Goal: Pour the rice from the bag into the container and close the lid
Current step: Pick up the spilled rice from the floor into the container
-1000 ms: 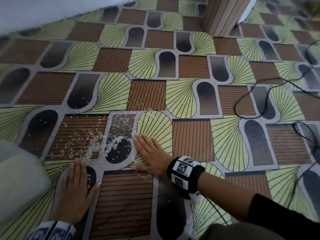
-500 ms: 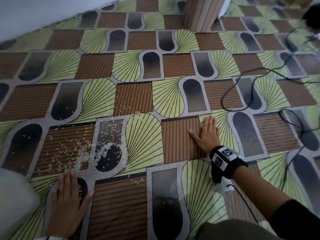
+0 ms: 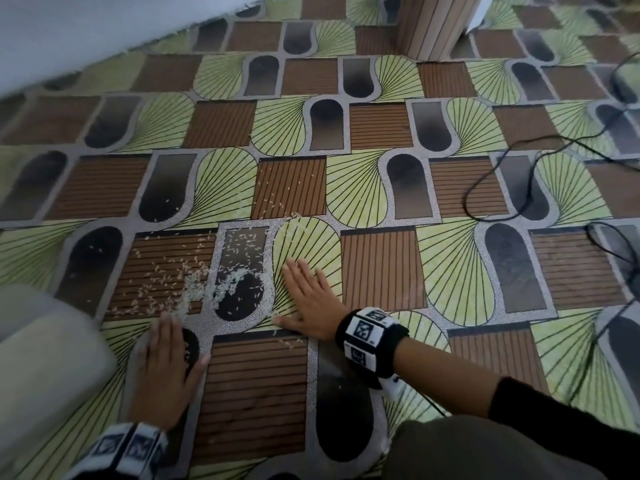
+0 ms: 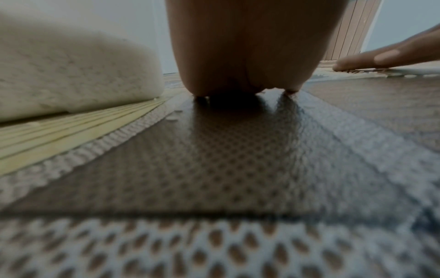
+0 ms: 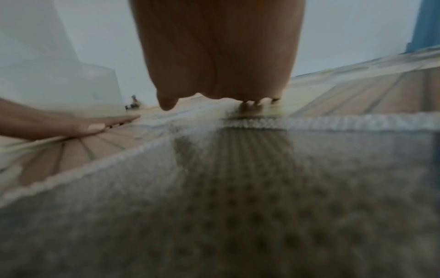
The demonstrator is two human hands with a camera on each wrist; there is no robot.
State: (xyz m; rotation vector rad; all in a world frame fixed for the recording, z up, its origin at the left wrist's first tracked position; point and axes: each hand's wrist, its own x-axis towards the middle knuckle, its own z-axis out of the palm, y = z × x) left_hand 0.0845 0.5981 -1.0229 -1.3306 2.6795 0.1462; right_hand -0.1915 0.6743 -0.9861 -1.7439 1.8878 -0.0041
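White grains of spilled rice (image 3: 204, 289) lie loose on the patterned vinyl floor mat (image 3: 381, 268), thickest in a curved drift and thinning to scattered single grains. Both hands lie flat, fingers straight and together: the left hand (image 3: 162, 368) has its fingertips at the drift's near edge, the right hand (image 3: 308, 306) just beside its right end. A pale container (image 3: 38, 358) stands at the left.

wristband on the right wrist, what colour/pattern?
Black band carrying white panels printed with black square fiducial-style markers. Clearest in the head view.
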